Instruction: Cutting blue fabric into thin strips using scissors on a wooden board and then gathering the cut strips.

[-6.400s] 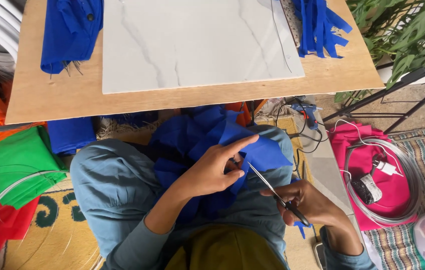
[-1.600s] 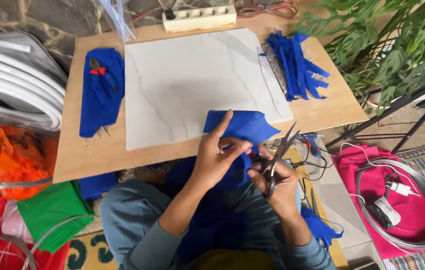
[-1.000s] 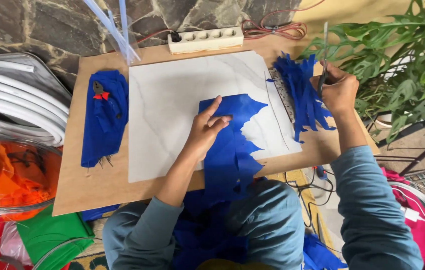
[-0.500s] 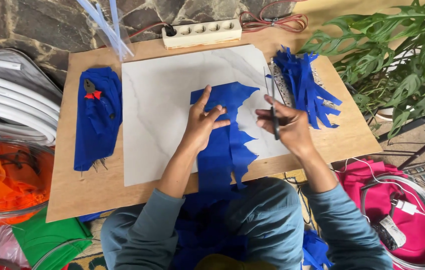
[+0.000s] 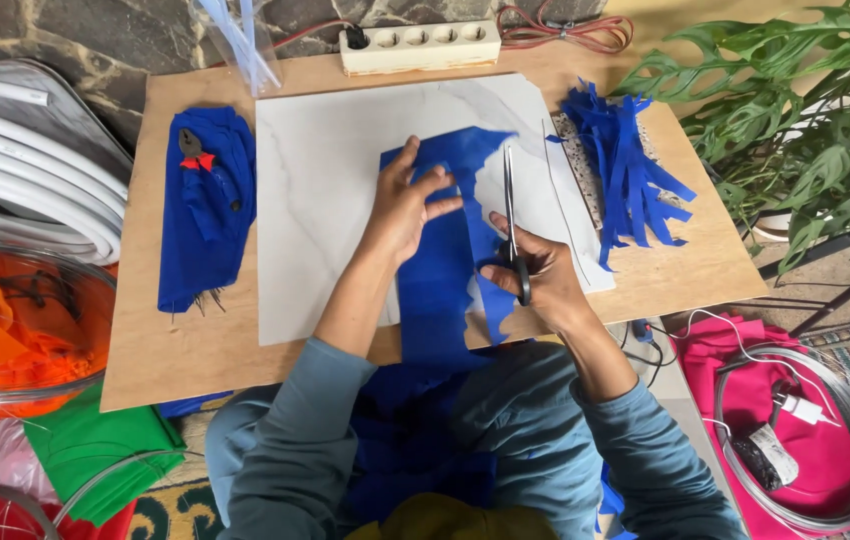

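Starting at the far left I see coiled white tubing (image 5: 25, 190) and a clear bowl of orange fabric (image 5: 15, 330), then a folded blue cloth (image 5: 207, 210) on the plywood board (image 5: 175, 350) with small red-handled pliers (image 5: 193, 152) lying on top of it. Next comes the pale marble-patterned slab (image 5: 325, 200). My left hand (image 5: 403, 205) lies flat on it, fingers spread, pressing down the blue fabric piece (image 5: 440, 290), a long strip with ragged, jagged edges that runs from the slab's upper middle down over the board's near edge into my lap. Just beside it my right hand (image 5: 535, 280) is curled around the handles of the scissors (image 5: 512, 215), blades shut and pointing away, touching the fabric's right edge. Further right lies a heap of cut blue strips (image 5: 625, 170), then green plant leaves (image 5: 795, 120).
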